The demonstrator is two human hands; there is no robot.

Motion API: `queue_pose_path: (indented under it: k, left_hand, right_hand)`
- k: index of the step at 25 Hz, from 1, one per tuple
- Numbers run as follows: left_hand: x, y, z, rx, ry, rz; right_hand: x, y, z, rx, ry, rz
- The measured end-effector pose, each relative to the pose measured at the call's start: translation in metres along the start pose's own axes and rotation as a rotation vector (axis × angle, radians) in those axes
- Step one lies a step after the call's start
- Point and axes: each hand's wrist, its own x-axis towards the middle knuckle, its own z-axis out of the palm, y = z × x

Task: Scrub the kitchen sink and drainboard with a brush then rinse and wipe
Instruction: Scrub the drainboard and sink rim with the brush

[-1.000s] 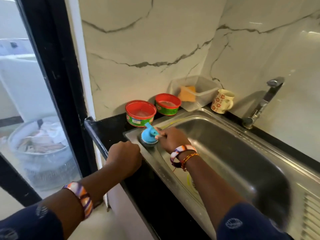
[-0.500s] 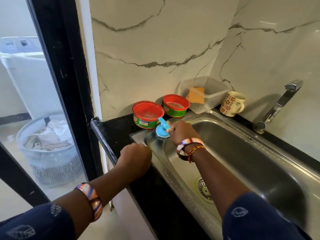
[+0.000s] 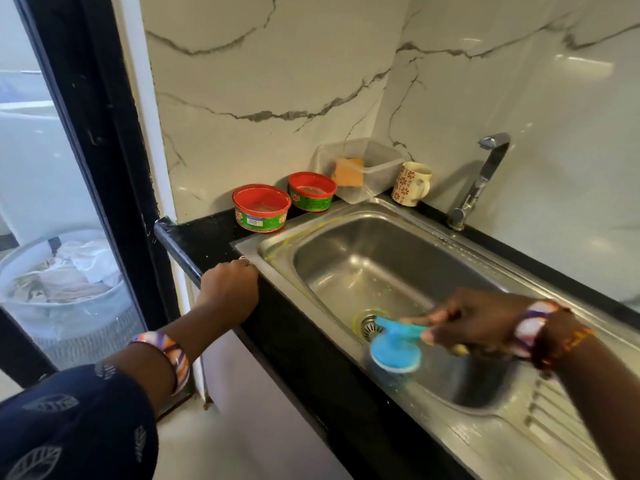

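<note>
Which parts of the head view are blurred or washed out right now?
Head view: the right hand and blue brush are smeared by motion; the left hand on the counter edge stays sharp. Glare whitens the wall tiles at upper right and streaks the sink basin. Wide-angle bending curves the door frame.

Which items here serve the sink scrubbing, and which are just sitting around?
In use: blue brush, right hand, sink, drainboard, tap.
Idle: two red tubs, mug, clear container with sponge.
</note>
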Motion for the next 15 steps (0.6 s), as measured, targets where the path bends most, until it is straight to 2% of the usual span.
queue_pose_path:
  k: [1,3,7,9,15]
  left_hand:
    - [-0.001,0.000,0.001,-0.015,0.008,-0.001]
    - [-0.003,0.000,0.001,-0.042,0.024,-0.001]
    - [-0.005,0.000,0.001,-0.107,0.039,0.016]
    - [-0.005,-0.007,0.003,-0.128,0.038,0.026]
    - [0.013,-0.032,-0.004,0.018,-0.067,0.060]
  right_hand:
    - [-0.020,0.007,-0.002,-0.029,-0.043,0.073]
    - [-0.036,0.016,0.001,-0.090,-0.084,0.087]
    - [0.006,-0.006,0.023,-0.143,0.150,-0.196]
    - [0.049,-0.038,0.033,-0.172,0.171,-0.321]
    - [0.145,-0.127,0.027,-0.181,0.216,-0.399]
